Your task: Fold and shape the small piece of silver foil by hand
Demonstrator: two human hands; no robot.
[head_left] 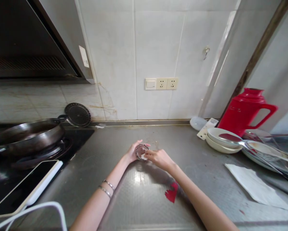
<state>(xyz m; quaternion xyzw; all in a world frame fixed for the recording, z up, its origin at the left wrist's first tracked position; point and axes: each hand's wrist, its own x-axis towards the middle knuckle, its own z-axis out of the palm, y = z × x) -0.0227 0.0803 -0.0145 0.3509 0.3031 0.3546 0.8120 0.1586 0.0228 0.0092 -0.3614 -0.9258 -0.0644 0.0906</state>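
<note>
My left hand (132, 153) is wrapped round the side of a small round glass cup (141, 148), whose open top faces me above the steel counter. At the cup's right rim, my right hand (160, 159) has its fingers pinched together and reaching into the opening. A small white piece (143, 156) shows at those fingertips; it looks like paper, though most of it is hidden. On the counter between my forearms lies a torn red scrap (171, 192).
To the left, a steel pan (49, 136) sits on the black stove, with a phone (25, 186) and white cable at the front. On the right stand a red thermos jug (240, 110), stacked bowls (221, 148), plates with utensils, and a torn paper towel (254, 184).
</note>
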